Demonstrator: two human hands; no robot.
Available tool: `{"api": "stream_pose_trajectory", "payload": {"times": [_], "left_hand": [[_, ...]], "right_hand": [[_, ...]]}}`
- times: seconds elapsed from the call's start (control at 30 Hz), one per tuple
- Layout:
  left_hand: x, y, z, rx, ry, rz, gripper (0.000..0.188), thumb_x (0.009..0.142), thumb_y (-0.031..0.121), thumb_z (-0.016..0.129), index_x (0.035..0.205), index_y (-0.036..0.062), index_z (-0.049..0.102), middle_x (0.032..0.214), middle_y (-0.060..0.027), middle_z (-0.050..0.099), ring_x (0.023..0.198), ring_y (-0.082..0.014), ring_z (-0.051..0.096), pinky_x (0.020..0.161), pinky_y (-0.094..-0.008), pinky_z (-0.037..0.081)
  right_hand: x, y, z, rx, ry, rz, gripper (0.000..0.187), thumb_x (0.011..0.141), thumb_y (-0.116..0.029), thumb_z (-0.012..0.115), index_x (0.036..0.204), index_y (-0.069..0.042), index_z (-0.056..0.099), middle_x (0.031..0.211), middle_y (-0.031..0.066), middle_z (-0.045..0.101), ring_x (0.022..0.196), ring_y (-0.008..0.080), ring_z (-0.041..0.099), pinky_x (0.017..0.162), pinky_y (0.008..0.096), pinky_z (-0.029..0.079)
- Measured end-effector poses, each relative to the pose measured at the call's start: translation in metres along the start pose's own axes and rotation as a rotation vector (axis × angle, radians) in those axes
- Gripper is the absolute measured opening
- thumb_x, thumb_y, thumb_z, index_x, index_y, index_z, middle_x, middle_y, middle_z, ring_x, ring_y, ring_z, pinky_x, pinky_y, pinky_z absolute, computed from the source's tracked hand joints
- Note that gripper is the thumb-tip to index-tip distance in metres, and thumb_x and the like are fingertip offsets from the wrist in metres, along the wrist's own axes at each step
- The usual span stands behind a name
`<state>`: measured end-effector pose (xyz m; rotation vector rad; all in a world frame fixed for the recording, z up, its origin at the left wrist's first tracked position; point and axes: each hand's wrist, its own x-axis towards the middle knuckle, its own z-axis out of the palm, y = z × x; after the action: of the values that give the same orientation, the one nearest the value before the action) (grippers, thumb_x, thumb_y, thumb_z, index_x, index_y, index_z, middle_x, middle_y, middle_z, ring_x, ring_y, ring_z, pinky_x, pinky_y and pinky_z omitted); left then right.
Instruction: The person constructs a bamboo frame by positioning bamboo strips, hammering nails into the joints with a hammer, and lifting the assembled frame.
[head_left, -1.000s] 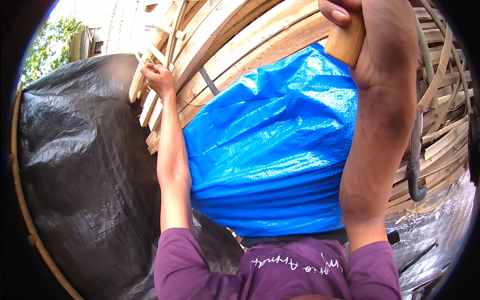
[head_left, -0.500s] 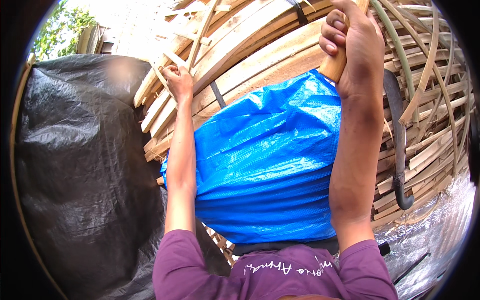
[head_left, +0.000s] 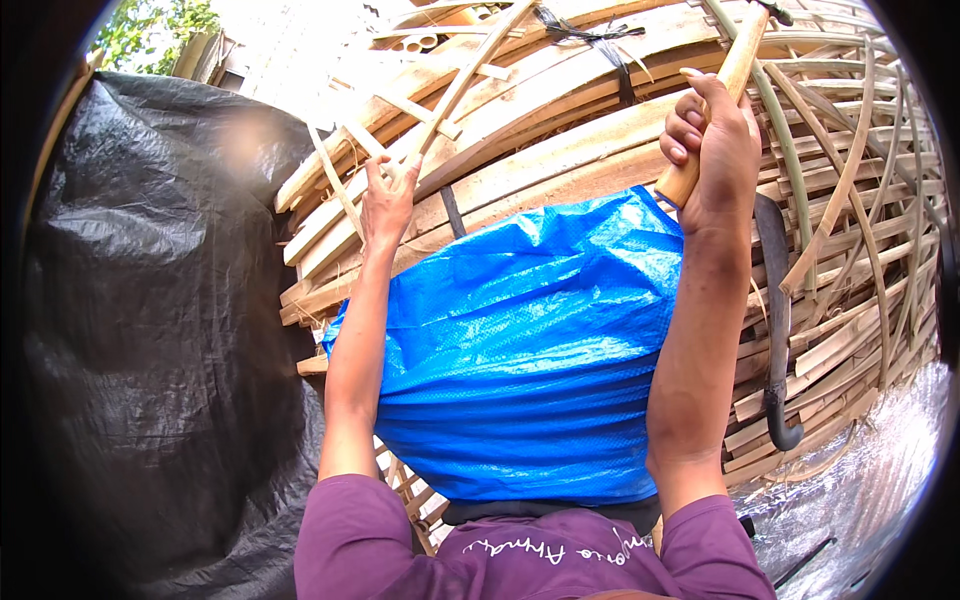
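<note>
My right hand [head_left: 718, 140] is wrapped round the pale wooden handle of a hammer [head_left: 738, 62]. The handle slants up to the right, and part of the dark metal head shows at the top edge. Farther left, my left hand [head_left: 388, 200] pinches the lower end of a long, thin wooden strip [head_left: 470, 75]. Several short cross strips [head_left: 415, 112] lie across or beside that strip; how they are joined I cannot tell. A blue woven plastic sheet [head_left: 530, 340] covers my lap, between my forearms.
Stacked wooden boards [head_left: 560, 130] lie beyond the sheet, with a black tie [head_left: 600, 40] on them. On the right, a curved blade with a dark hooked handle [head_left: 776, 320] rests against slatted strips [head_left: 850, 330]. Black plastic sheeting [head_left: 170, 300] hangs at left; silvery sheeting [head_left: 850, 500] lies lower right.
The view has shifted, bringing more of the hammer and the strips into sight. My right hand appears lower, still gripping the handle. My left hand stays at the strip's lower end.
</note>
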<state>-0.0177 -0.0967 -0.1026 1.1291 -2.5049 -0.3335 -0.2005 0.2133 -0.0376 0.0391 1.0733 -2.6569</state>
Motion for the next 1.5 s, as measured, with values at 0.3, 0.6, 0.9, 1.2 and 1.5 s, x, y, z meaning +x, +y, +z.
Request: {"api": "stream_pose_trajectory", "payload": {"times": [0.3,0.6,0.9,1.2,1.5], "left_hand": [[0.026,-0.005,0.006,-0.03,0.161,-0.123,0.048,0.095,0.056,0.051,0.12,0.0156,0.047,0.088,-0.0222,0.07,0.088,-0.043,0.068,0.071,-0.0535,0.048],[0.059,-0.03,0.032,-0.148,0.129,-0.2,0.043,0.101,0.046,0.043,0.119,0.0089,0.054,0.093,-0.0234,0.069,0.092,-0.0425,0.066,0.078,-0.0511,0.048],[0.048,-0.022,0.029,-0.116,0.168,0.081,0.027,0.101,0.03,0.05,0.114,0.0063,0.054,0.083,-0.0199,0.067,0.081,-0.0366,0.066,0.073,-0.0474,0.048],[0.071,-0.046,0.033,-0.249,0.095,-0.045,0.037,0.097,0.039,0.057,0.104,0.0034,0.056,0.084,-0.0111,0.062,0.078,-0.0212,0.059,0.075,-0.0373,0.048],[0.06,-0.037,0.027,0.0,0.033,-0.011,0.041,0.101,0.043,0.044,0.116,0.0054,0.052,0.092,-0.022,0.067,0.087,-0.0379,0.065,0.079,-0.0489,0.047]], "right_hand": [[-0.001,0.003,0.003,-0.024,-0.05,0.021,0.017,0.09,-0.009,0.059,0.096,-0.006,0.044,0.067,-0.003,0.038,0.049,0.0038,0.037,0.039,0.0204,0.032],[0.001,0.008,0.003,0.013,-0.048,0.004,0.017,0.09,-0.009,0.059,0.095,-0.007,0.044,0.067,-0.0029,0.039,0.048,0.0039,0.037,0.04,0.0208,0.033],[0.008,0.011,-0.009,-0.048,-0.049,-0.043,0.019,0.092,-0.012,0.063,0.094,-0.006,0.044,0.067,-0.0037,0.038,0.05,0.0014,0.037,0.039,0.0179,0.032],[-0.009,0.0,0.019,-0.084,0.141,-0.005,0.011,0.092,-0.011,0.057,0.088,-0.01,0.047,0.064,-0.0061,0.039,0.047,0.0011,0.037,0.036,0.0174,0.032],[-0.007,0.001,0.006,0.064,-0.028,0.013,0.013,0.095,-0.013,0.054,0.085,-0.01,0.045,0.064,-0.0065,0.037,0.047,0.0006,0.034,0.038,0.0179,0.03]]}}
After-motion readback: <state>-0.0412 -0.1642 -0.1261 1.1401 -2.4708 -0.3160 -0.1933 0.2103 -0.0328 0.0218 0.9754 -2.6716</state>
